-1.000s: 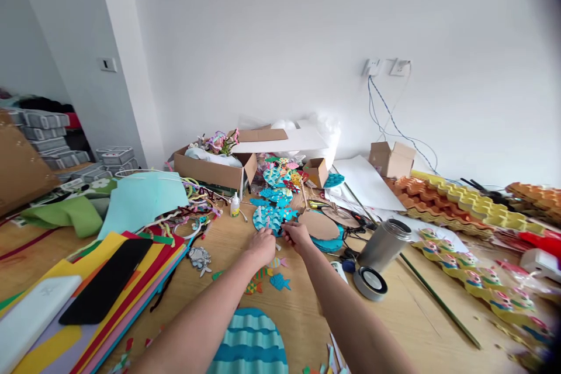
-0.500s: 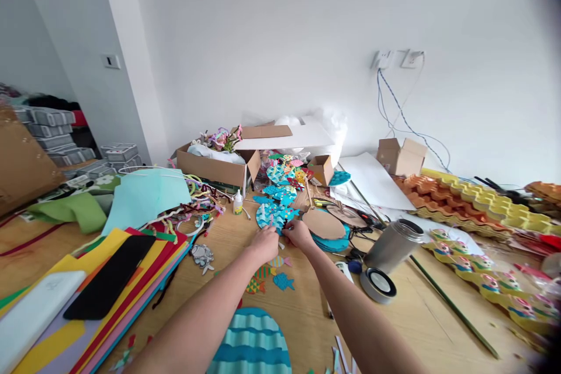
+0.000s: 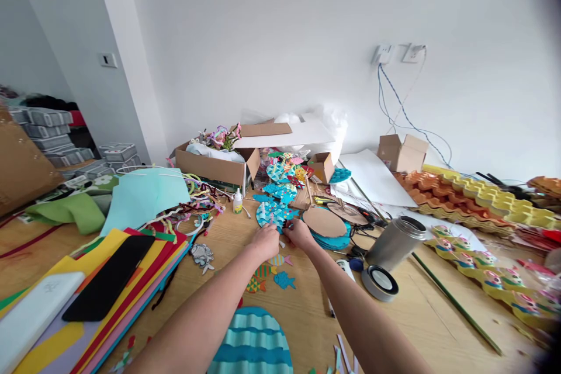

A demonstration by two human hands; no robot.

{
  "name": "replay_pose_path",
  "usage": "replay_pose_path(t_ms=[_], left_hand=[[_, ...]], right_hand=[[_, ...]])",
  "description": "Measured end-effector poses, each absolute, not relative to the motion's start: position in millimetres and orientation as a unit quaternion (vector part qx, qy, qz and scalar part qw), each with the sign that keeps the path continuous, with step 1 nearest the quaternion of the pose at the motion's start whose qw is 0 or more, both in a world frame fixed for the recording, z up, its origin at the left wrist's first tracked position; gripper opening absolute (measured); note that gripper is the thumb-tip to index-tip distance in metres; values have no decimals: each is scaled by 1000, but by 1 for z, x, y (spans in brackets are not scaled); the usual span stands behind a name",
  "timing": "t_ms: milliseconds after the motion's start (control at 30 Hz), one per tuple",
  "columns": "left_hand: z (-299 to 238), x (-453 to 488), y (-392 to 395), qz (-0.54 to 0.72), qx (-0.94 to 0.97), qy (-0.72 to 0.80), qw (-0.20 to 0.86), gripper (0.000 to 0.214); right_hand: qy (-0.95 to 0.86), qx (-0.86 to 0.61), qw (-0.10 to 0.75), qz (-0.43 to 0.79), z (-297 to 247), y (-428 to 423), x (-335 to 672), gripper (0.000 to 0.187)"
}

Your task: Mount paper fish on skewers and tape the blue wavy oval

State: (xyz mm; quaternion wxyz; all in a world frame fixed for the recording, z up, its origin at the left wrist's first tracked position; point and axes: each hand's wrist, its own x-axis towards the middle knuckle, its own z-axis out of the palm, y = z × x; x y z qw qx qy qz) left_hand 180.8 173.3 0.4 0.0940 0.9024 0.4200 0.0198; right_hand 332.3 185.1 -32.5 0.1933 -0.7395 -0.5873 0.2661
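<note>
A cluttered wooden desk (image 3: 302,315) meets a white wall (image 3: 280,41). Three small paper fish (image 3: 284,279) lie near both hands: left hand (image 3: 265,243) and right hand (image 3: 299,234) curl narrowly at a blue scaled paper disc (image 3: 270,214); their grip is unclear.

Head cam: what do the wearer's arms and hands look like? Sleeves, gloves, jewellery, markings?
Both forearms are bare from the frame's bottom edge to the wrists: no sleeves in view. The left hand and right hand wear no gloves. No watch, bracelet or wristband shows on either wrist. The hands are too small in the picture to tell rings or nail colour. No markings visible.
</note>
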Motion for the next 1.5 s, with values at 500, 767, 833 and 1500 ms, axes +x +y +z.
replay_pose_path(t_ms=[500,767,833,1500], left_hand=[[-2,184,175,18,904,419,80,26],[-5,184,176,25,907,413,75,26],[-5,185,176,26,906,415,76,26],[-1,190,180,29,908,413,68,29]], right_hand=[[-600,-759,172,188,-31,186,337,30],[-610,-754,169,176,-36,186,337,29],[-609,-754,173,175,-38,187,337,29],[-600,-757,206,155,-43,184,339,29]])
